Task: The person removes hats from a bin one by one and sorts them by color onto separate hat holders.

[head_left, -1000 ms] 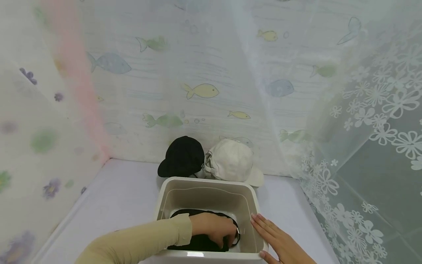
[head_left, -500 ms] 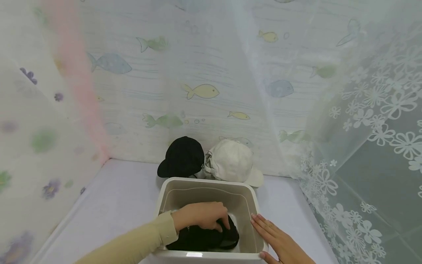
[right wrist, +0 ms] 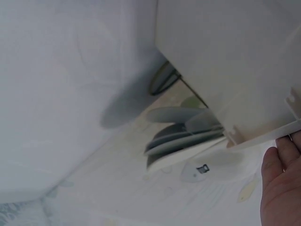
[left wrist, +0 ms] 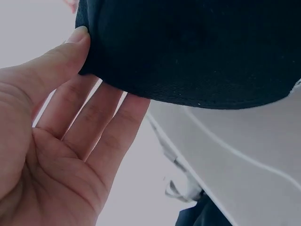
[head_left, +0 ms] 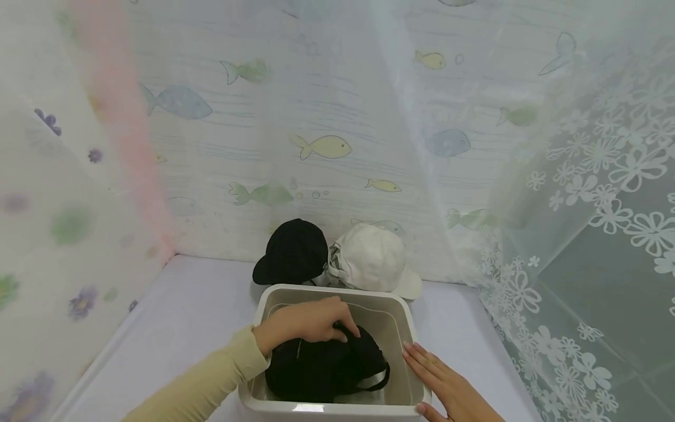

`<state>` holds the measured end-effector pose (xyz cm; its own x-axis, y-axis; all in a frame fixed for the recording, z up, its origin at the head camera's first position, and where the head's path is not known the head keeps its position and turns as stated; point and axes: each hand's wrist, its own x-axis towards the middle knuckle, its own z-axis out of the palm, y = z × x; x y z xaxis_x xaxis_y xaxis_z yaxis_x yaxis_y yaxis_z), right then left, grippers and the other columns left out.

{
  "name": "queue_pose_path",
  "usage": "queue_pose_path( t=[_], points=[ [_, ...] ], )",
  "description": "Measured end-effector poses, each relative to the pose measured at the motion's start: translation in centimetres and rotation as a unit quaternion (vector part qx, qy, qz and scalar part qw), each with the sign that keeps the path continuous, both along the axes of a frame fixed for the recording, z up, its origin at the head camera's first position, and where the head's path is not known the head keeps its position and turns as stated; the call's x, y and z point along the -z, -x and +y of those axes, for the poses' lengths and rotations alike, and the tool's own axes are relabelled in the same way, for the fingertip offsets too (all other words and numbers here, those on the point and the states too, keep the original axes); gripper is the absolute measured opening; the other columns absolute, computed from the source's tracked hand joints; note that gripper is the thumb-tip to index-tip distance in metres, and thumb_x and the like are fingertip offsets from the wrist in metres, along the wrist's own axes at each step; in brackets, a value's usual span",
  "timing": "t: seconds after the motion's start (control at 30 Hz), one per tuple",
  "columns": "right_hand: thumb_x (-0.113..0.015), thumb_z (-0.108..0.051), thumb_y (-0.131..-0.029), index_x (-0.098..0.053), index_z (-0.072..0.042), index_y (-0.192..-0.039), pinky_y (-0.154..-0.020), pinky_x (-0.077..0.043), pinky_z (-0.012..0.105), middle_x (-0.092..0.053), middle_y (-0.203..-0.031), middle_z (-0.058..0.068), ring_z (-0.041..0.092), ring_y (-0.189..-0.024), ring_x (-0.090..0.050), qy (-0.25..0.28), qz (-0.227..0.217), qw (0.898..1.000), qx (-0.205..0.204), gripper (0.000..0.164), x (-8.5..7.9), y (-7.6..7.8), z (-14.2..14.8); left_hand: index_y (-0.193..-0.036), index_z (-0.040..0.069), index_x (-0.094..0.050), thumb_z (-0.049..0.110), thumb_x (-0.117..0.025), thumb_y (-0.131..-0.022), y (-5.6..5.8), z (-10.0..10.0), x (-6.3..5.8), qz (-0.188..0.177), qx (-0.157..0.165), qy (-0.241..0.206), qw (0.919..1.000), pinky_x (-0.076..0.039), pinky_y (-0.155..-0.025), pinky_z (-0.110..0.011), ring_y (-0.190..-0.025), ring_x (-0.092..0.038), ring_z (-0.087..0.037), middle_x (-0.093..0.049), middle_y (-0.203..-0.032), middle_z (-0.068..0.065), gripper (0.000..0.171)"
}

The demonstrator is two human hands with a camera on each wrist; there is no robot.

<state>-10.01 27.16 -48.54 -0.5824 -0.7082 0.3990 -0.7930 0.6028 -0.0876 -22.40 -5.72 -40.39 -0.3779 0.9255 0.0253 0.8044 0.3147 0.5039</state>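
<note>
In the head view my left hand (head_left: 311, 319) pinches a black cap (head_left: 316, 375) and holds it tilted inside a beige plastic bin (head_left: 364, 411). A strap loop hangs at the cap's right end. The left wrist view shows the cap's brim (left wrist: 188, 56) between the thumb and fingers of my left hand (left wrist: 61, 150). My right hand (head_left: 443, 381) rests with straight fingers against the bin's right rim. In the right wrist view, that right hand (right wrist: 282, 188) touches the edge of the bin (right wrist: 230, 61).
Behind the bin stand another black cap (head_left: 295, 252) and a white cap (head_left: 371, 258), side by side. Several stacked brims (right wrist: 183, 136) show in the right wrist view. A white cloth covers the table (head_left: 205, 316). A fish-print curtain (head_left: 327, 105) hangs behind.
My left hand has moved up and to the left, raising the black cap from the bin's floor, and its strap loop now shows. My right hand has stayed on the rim.
</note>
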Motion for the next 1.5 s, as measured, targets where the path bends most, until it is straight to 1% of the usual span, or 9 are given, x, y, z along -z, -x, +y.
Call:
queue_pose_path(
  t=[0.13, 0.37, 0.63, 0.87, 1.03, 1.2, 1.3, 1.4, 1.5],
  points=[
    [-0.074, -0.023, -0.089, -0.037, -0.002, -0.156, -0.123, -0.009, 0.014, -0.043, -0.158, 0.019, 0.018, -0.155, -0.024, 0.005, -0.009, 1.0, 0.007, 0.08, 0.0, -0.1, 0.0, -0.122, 0.008, -0.075, 0.004, -0.071, -0.094, 0.1, -0.5, -0.9, -0.008, -0.002, -0.018, 0.9998, -0.052, -0.09, -0.015, -0.111, -0.066, -0.006, -0.074, -0.12, 0.001, 0.029],
    [-0.073, -0.024, -0.09, -0.037, -0.003, -0.157, -0.122, -0.008, 0.012, -0.041, -0.16, 0.016, 0.013, -0.156, -0.02, 0.0, -0.025, 0.999, 0.023, 0.079, -0.1, -0.1, 0.0, -0.125, 0.01, -0.074, 0.004, -0.067, -0.097, 0.0, -1.2, -2.2, -0.022, -0.025, -0.042, 0.9985, -0.051, -0.095, -0.016, -0.114, -0.064, -0.003, -0.072, -0.125, 0.003, 0.029],
    [-0.073, -0.024, -0.091, -0.036, -0.01, -0.159, -0.117, -0.009, 0.005, -0.04, -0.161, 0.013, 0.004, -0.155, -0.015, 0.011, -0.061, 0.997, 0.051, 0.078, 0.2, -0.4, 0.1, -0.127, 0.01, -0.072, 0.006, -0.065, -0.099, -0.4, -2.0, -3.9, 0.021, -0.027, -0.108, 0.9936, -0.052, -0.097, -0.02, -0.115, -0.066, -0.008, -0.072, -0.127, 0.0, 0.03],
    [-0.075, -0.027, -0.09, -0.038, -0.006, -0.157, -0.118, -0.013, 0.007, -0.038, -0.163, 0.011, 0.006, -0.155, -0.017, 0.014, -0.019, 0.999, 0.032, 0.079, 0.7, -0.3, 0.6, -0.127, 0.009, -0.072, 0.004, -0.066, -0.097, -0.3, -3.0, -5.5, 0.028, -0.03, -0.176, 0.9836, -0.054, -0.096, -0.021, -0.113, -0.067, -0.006, -0.072, -0.127, -0.002, 0.031],
    [-0.075, -0.027, -0.09, -0.039, -0.007, -0.157, -0.118, -0.012, 0.006, -0.04, -0.161, 0.012, 0.003, -0.155, -0.014, 0.013, -0.031, 0.999, 0.04, 0.078, 0.7, -0.2, 0.4, -0.129, 0.008, -0.07, 0.002, -0.065, -0.098, 0.0, -3.8, -6.9, 0.035, -0.02, -0.205, 0.978, -0.055, -0.097, -0.023, -0.114, -0.068, -0.008, -0.072, -0.127, -0.002, 0.033],
    [-0.074, -0.023, -0.089, -0.041, -0.005, -0.155, -0.118, -0.012, 0.007, -0.039, -0.162, 0.008, 0.007, -0.155, -0.019, 0.032, -0.048, 0.997, 0.042, 0.076, 0.7, -0.2, 0.0, -0.129, 0.006, -0.07, -0.002, -0.065, -0.097, 0.1, -4.4, -8.7, 0.065, -0.017, -0.255, 0.9648, -0.055, -0.099, -0.027, -0.116, -0.068, -0.012, -0.072, -0.126, -0.004, 0.033],
    [-0.075, -0.021, -0.087, -0.04, -0.003, -0.156, -0.119, -0.012, 0.008, -0.04, -0.161, 0.013, 0.012, -0.155, -0.022, 0.04, -0.046, 0.998, 0.03, 0.078, 0.7, -0.2, 0.0, -0.127, 0.003, -0.071, -0.005, -0.066, -0.095, 0.3, -4.8, -9.8, 0.092, -0.02, -0.283, 0.9545, -0.056, -0.098, -0.029, -0.114, -0.069, -0.016, -0.073, -0.123, -0.006, 0.033],
    [-0.075, -0.022, -0.087, -0.04, -0.002, -0.155, -0.119, -0.012, 0.009, -0.042, -0.159, 0.017, 0.013, -0.155, -0.022, 0.041, -0.039, 0.998, 0.019, 0.079, 0.7, 0.0, 0.1, -0.125, 0.002, -0.071, -0.006, -0.067, -0.093, 0.5, -5.2, -11.0, 0.122, -0.029, -0.294, 0.9475, -0.056, -0.098, -0.029, -0.115, -0.069, -0.018, -0.073, -0.123, -0.007, 0.034],
    [-0.075, -0.024, -0.087, -0.04, 0.0, -0.154, -0.12, -0.013, 0.01, -0.042, -0.158, 0.018, 0.016, -0.155, -0.024, 0.043, -0.028, 0.999, 0.008, 0.08, 0.7, 0.1, 0.2, -0.125, 0.002, -0.072, -0.008, -0.066, -0.092, 0.8, -5.8, -12.3, 0.138, -0.037, -0.299, 0.9435, -0.055, -0.099, -0.03, -0.119, -0.068, -0.022, -0.073, -0.124, -0.01, 0.034]
  ],
)
